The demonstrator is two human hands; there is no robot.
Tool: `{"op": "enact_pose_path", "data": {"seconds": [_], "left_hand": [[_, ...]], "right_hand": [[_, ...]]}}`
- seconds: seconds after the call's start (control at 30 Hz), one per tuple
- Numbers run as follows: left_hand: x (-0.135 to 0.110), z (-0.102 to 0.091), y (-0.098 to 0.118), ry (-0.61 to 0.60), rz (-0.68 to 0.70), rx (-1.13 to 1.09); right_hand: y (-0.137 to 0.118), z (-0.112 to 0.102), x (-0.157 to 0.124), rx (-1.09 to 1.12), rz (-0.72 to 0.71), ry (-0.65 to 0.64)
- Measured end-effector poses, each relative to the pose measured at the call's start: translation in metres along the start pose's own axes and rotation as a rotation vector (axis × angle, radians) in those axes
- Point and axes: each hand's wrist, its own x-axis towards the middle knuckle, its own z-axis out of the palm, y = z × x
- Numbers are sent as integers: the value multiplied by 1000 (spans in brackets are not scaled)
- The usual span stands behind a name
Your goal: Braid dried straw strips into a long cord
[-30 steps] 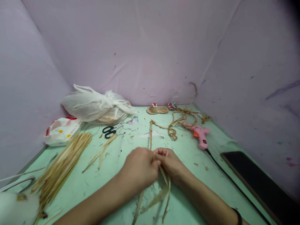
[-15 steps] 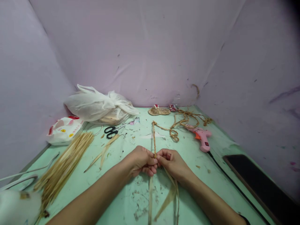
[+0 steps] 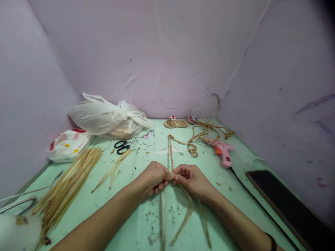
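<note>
A thin braided cord of dried straw point(image 3: 171, 153) runs straight up the table from my fingers, bends at a far corner and trails off to the right. My left hand point(image 3: 157, 177) pinches its near end, fingers curled. Right beside it, my right hand point(image 3: 190, 179) pinches the same end between thumb and forefinger, and the fingertips of both hands meet. Loose flat straw strands point(image 3: 163, 219) hang toward me from below the hands, one under the left and others point(image 3: 186, 218) under the right. The exact crossing of strands is hidden by the fingers.
To the left lie a straw bundle point(image 3: 70, 184), black-handled scissors point(image 3: 121, 147), a tissue pack point(image 3: 69, 144) and a white plastic bag point(image 3: 107, 116). A small woven hat point(image 3: 176, 122) sits at the back. Rightward are a pink glue gun point(image 3: 222, 151) with its cable and a dark phone point(image 3: 282, 198).
The loose strands below my hands have swung and spread apart, one shifting left and another right. My fingers have closed nearer together at the braid's end. The view has shifted slightly.
</note>
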Motion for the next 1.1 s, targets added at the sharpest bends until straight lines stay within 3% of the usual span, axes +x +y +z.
{"op": "enact_pose_path", "data": {"seconds": [0.1, 0.23, 0.5, 0.63, 0.8, 0.9, 1.0, 1.1], "left_hand": [[2, 4, -3, 48, 78, 21], [7, 8, -8, 114, 171, -23], [-1, 14, -1, 60, 17, -95], [-3, 18, 0, 74, 12, -102], [-4, 19, -1, 77, 56, -68], [-2, 17, -5, 58, 97, -37], [0, 13, -9, 66, 138, -20], [-1, 8, -11, 54, 120, -96]], "right_hand": [[5, 3, 2, -34, 1, 125], [3, 1, 2, -101, -3, 148], [0, -4, -19, -445, 29, 249], [1, 9, -36, -544, -92, 314], [-2, 22, -45, -905, -249, 265], [0, 28, -47, -1076, -259, 202], [1, 32, -51, -1080, -274, 135], [-3, 25, -51, -898, -330, 82]]}}
